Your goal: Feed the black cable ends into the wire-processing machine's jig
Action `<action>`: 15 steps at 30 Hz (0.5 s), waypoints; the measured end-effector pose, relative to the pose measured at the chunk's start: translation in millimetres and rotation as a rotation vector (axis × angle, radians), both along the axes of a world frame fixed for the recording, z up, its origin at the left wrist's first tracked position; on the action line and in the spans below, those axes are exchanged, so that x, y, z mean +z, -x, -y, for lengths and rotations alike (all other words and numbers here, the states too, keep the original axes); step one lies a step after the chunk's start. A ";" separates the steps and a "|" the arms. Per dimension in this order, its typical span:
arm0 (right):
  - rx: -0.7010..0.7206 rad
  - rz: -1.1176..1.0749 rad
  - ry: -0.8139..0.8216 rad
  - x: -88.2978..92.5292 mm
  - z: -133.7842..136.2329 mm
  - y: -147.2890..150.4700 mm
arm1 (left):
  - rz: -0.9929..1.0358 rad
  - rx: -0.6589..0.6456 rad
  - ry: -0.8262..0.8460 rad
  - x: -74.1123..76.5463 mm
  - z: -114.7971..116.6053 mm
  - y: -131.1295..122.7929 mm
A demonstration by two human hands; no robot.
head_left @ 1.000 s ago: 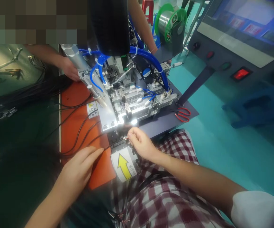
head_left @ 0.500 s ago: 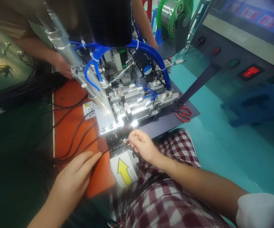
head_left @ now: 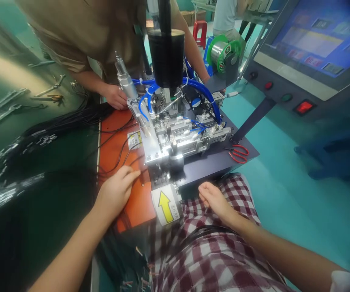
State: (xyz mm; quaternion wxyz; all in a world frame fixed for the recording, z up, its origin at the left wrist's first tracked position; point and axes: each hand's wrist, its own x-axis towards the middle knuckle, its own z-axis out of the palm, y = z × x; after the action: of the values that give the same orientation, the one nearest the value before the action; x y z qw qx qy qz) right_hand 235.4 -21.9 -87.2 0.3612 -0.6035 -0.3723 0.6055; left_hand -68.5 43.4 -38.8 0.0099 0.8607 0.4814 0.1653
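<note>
My left hand [head_left: 114, 192] is over the orange board [head_left: 137, 207], its thumb and forefinger pinched on a thin black cable [head_left: 143, 170] by the machine's front corner. Most of that cable is hidden by the hand. My right hand [head_left: 214, 199] hangs above the checked cloth on my lap, apart from the machine, with fingers curled; whatever may be in them does not show. Between the hands stands the metal machine [head_left: 178, 138] with blue air tubes. At its front is a rounded cover with a yellow arrow [head_left: 165, 207].
Red-handled cutters [head_left: 238, 153] lie on the dark base plate. A control panel [head_left: 299, 61] is at right, a solder spool [head_left: 222, 54] behind. Bundled black cables [head_left: 68, 121] and wrenches [head_left: 7, 109] lie left. Another person's hand [head_left: 117, 97] rests by the machine's far side.
My right hand has moved away from the machine's front, back and right over my lap. The wire end it held is out of its fingers' visible reach. My left hand is nearer the machine's corner.
</note>
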 end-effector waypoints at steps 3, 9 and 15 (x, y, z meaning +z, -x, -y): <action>0.049 -0.012 -0.004 -1.3 3.7 4.7 | 0.015 0.048 -0.010 -0.2 -12.0 -0.6; 0.171 -0.008 -0.003 -12.4 21.8 4.5 | 0.044 0.104 -0.028 2.8 -20.0 -3.1; 0.694 0.132 -0.003 17.9 47.3 19.8 | 0.066 0.134 0.035 1.3 -25.0 -4.7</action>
State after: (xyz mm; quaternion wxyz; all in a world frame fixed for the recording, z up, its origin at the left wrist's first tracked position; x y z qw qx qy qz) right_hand 215.6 -69.2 -69.3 0.1101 -0.4781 -0.5788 0.6514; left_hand -63.9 68.4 -37.6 0.0296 0.8203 0.5403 0.1854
